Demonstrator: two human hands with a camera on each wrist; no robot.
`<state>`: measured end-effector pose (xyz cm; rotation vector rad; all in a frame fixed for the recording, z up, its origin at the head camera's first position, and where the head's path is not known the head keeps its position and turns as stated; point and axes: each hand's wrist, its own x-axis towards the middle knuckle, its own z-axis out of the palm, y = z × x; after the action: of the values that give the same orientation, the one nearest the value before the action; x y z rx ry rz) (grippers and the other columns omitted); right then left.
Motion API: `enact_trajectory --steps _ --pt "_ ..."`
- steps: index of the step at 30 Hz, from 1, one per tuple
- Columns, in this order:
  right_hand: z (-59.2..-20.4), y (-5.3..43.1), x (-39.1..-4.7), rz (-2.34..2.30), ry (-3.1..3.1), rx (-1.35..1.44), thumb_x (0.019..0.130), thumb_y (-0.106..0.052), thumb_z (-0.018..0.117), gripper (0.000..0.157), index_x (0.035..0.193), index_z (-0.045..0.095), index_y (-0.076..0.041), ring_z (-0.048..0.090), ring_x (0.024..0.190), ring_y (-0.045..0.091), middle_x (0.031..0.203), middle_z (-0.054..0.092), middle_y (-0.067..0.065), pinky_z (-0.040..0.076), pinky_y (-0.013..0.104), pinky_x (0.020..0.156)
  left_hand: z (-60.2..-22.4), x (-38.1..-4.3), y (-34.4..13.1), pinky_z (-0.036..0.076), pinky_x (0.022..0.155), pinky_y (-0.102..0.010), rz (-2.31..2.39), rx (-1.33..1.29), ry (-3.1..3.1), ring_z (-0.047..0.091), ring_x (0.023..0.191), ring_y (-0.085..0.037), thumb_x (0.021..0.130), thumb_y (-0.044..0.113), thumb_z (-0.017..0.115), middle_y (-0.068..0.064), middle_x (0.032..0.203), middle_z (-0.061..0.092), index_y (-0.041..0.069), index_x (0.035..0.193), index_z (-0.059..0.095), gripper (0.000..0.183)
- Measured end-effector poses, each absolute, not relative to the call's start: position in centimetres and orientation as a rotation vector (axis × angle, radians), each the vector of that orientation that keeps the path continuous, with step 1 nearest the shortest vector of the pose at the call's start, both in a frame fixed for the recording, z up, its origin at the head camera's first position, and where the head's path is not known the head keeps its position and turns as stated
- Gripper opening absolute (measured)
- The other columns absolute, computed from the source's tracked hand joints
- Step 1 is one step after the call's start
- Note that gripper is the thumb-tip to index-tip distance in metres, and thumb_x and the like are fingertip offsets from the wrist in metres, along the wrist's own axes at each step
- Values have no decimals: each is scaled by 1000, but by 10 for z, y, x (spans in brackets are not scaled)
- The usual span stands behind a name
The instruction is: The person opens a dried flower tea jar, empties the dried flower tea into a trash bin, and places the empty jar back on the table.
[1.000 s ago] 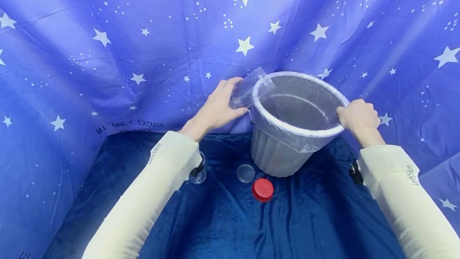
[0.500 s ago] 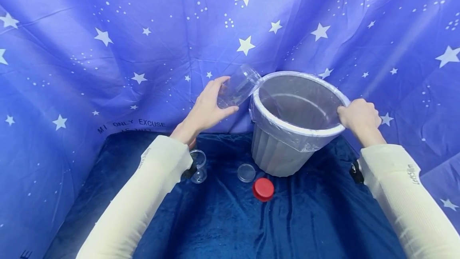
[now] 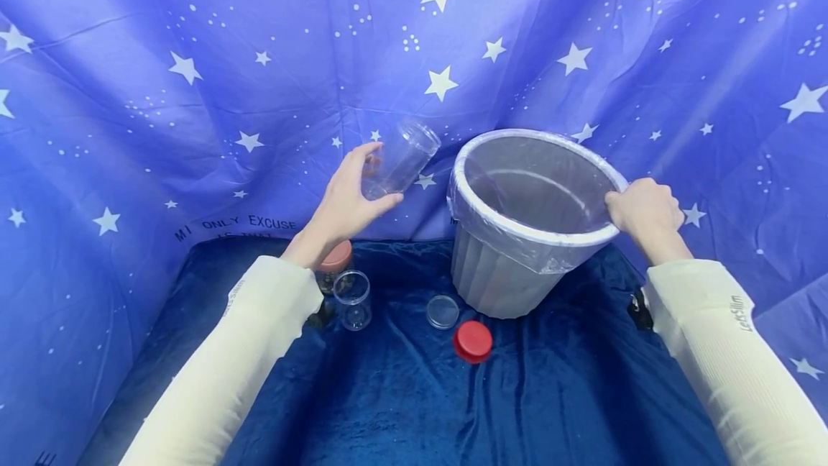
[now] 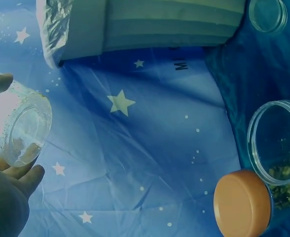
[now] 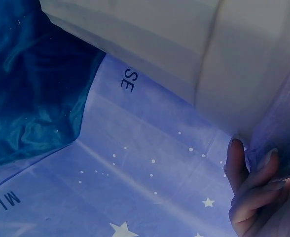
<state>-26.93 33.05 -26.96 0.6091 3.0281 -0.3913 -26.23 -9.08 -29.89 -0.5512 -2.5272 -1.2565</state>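
Observation:
In the head view my left hand (image 3: 346, 196) grips a clear plastic jar (image 3: 399, 160) in the air, tilted with its mouth up to the right. The left wrist view shows the jar's base (image 4: 29, 133) between thumb and fingers, with small specks on its wall. My right hand (image 3: 647, 214) holds the right rim of a grey trash can (image 3: 501, 272), which is lined with a clear bag and leans slightly. In the right wrist view, the right hand's fingers (image 5: 256, 190) curl below the bag's edge. The held jar is apart from the can's left rim.
A second clear jar (image 3: 353, 300) stands uncovered on the blue cloth (image 3: 401, 394). Behind it is a jar with an orange lid (image 3: 338, 256) and bits inside, partly covered by the left forearm. A clear lid (image 3: 443, 312) and a red lid (image 3: 474, 341) lie before the can.
My left hand has moved left with the clear jar, from over the can's rim to away from it. The orange-lidded jar has come into sight. My right hand keeps its place on the rim.

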Motion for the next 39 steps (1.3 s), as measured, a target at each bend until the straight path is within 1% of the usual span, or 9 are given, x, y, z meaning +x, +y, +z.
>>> enact_trajectory --steps 7,12,17,24,30,33,39 --pt "-271 333 -270 -380 3027 603 93 -37 37 66 124 45 20 46 116 61 126 45 45 42 65 90 -300 -258 -102 44 106 -48 -1352 -527 -2479 52 130 -26 84 32 76 -10 142 47 18 152 30 83" --pt "-272 332 -270 -383 3036 600 92 -37 37 65 122 46 20 47 115 61 125 46 45 43 64 88 -302 -254 -113 43 106 -51 -1368 -501 -2440 53 129 -29 84 28 77 -13 142 47 15 150 31 82" --pt "-271 335 -270 -383 3043 605 92 -36 37 64 120 47 20 48 114 60 124 47 45 44 64 87 -307 -253 -119 42 107 -52 -1412 -471 -2409 52 131 -32 84 27 77 -16 142 48 14 150 29 83" --pt "-272 335 -271 -378 3041 609 92 -37 37 64 121 48 19 48 114 60 124 47 45 45 63 86 -316 -249 -128 42 107 -51 -1433 -442 -2391 54 129 -31 83 26 77 -13 140 53 15 147 27 82" --pt "-273 333 -272 -376 3040 604 93 -37 37 64 122 48 19 48 115 60 125 47 44 45 63 87 -321 -243 -137 42 107 -51 -1479 -421 -2383 52 131 -32 84 23 75 -14 141 50 13 145 24 80" --pt "-273 332 -272 -377 3038 603 93 -38 37 64 122 48 19 48 115 60 125 47 45 45 63 86 -324 -240 -143 41 108 -53 -1480 -406 -2389 52 132 -33 85 20 75 -15 141 49 10 144 22 80" --pt "-272 333 -270 -388 3040 603 92 -37 37 62 118 48 18 48 113 60 123 47 44 45 63 85 -328 -234 -154 36 113 -51 -1493 -383 -2383 52 132 -36 85 17 75 -16 137 50 9 141 20 80"
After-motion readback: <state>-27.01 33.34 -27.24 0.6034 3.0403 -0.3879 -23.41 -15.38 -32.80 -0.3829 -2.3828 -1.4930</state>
